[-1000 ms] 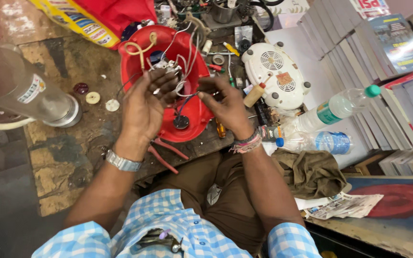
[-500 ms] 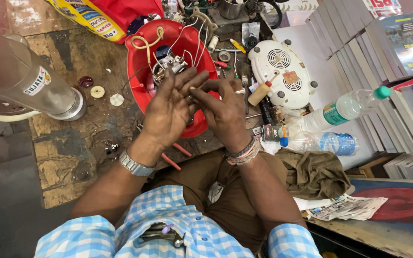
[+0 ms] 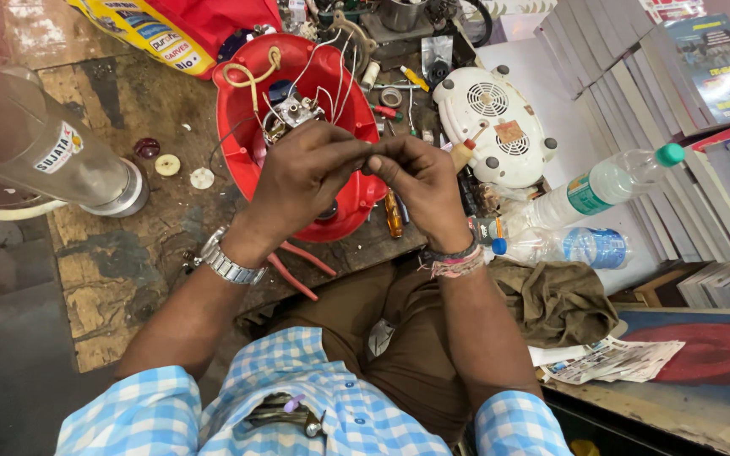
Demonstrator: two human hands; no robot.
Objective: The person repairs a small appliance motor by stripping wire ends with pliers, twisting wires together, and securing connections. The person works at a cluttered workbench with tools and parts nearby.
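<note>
1. Red housing lies open just behind the pinch, wires exposed.
2. Left hand and right hand meet fingertip to fingertip, pinched narrow; the small held part is hidden.
3. Step seems to be wire joining; the next move calls for steady fingertips.

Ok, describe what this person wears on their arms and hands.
Both arms are bare below short blue-and-white checked sleeves. The left hand has a silver metal-link wristwatch at its wrist. The right hand has dark and pink-and-white thread bands at its wrist. No gloves or rings show.
</note>
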